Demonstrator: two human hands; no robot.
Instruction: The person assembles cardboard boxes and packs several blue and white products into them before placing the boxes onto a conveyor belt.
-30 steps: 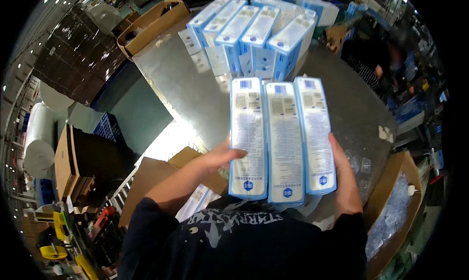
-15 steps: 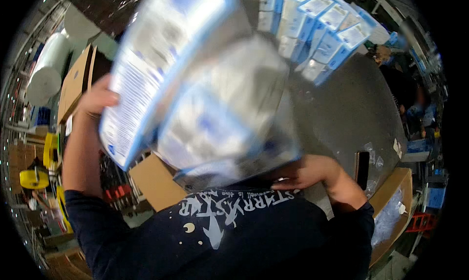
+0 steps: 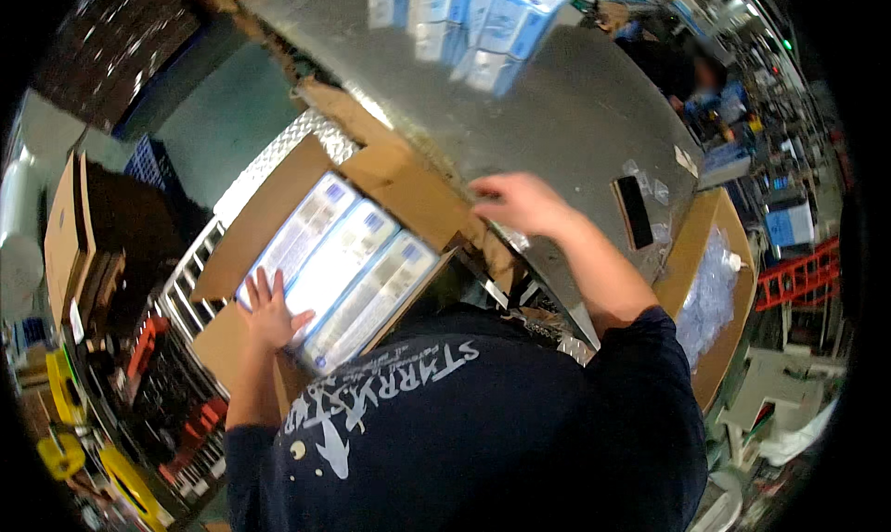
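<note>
Left hand (image 3: 269,320): fingers spread on the three blue-and-white packs (image 3: 357,254), side by side in the open carton (image 3: 263,215), left of the frame's centre. Light, even pressure should seat them squarely. Right hand (image 3: 526,204): empty, fingers slightly apart, by the worktop (image 3: 575,115) edge, near centre.

Left hand (image 3: 268,319) flat, palm down, fingers (image 3: 263,286) splayed; right hand (image 3: 527,204) farther forward, fingers loosely bent
</note>
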